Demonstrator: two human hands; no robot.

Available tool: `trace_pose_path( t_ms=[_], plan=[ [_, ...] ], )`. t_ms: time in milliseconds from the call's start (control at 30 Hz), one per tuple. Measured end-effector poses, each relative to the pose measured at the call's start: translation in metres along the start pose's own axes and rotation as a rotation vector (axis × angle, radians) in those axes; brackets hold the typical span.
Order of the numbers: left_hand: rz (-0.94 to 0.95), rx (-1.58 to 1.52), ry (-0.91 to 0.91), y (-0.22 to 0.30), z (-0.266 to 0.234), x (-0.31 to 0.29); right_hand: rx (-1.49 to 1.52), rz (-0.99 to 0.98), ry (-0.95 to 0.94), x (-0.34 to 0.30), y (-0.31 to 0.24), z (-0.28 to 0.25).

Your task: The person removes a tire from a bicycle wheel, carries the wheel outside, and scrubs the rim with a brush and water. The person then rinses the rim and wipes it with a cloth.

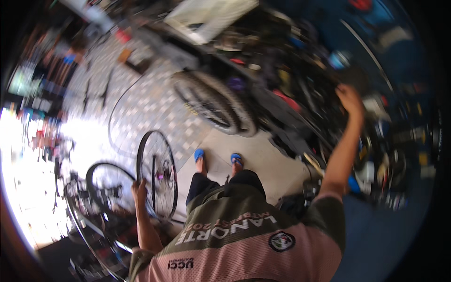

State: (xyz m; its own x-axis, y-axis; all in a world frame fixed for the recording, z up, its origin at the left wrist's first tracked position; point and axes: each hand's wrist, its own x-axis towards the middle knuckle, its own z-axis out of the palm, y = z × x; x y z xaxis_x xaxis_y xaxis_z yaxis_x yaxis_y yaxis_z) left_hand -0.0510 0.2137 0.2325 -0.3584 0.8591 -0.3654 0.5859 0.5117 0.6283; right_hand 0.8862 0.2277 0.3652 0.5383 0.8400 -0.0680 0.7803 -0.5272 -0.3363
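My left hand (139,188) is closed at the near left edge of a bicycle wheel (174,188), which stands upright with a dark rim, thin spokes and a pinkish hub. My right arm stretches out to the right. At its end my right hand (350,99) is over a cluttered workbench (282,110), close to dark tools and parts. Its fingers are smeared by motion, and whether they touch or hold anything does not show.
Two fat-tyred bicycle wheels (213,103) lean against the bench ahead. More bicycle wheels and parts (110,164) crowd the left. A thin dark hoop (110,124) lies on the tiled floor (155,101). A pale box (211,19) rests on the bench's far end.
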Motion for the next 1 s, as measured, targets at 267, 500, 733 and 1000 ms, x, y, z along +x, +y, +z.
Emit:
trace_pose_path(
  t_ms=[267,500,733,1000],
  plan=[
    [-0.221,-0.166,0.223,-0.040,-0.046,0.044,0.348,-0.567,-0.436,-0.052,-0.345,0.079],
    [-0.360,-0.307,0.282,-0.128,-0.056,0.119,-0.114,-0.935,-0.792,-0.058,-0.621,0.247],
    [-0.544,-0.345,0.252,-0.123,-0.107,0.231,-0.216,-1.117,-0.945,-0.065,-0.890,0.324],
    [-0.570,-0.276,0.528,-0.113,-0.201,0.383,-0.427,-1.137,-0.880,0.007,-1.073,0.412]
  ],
)
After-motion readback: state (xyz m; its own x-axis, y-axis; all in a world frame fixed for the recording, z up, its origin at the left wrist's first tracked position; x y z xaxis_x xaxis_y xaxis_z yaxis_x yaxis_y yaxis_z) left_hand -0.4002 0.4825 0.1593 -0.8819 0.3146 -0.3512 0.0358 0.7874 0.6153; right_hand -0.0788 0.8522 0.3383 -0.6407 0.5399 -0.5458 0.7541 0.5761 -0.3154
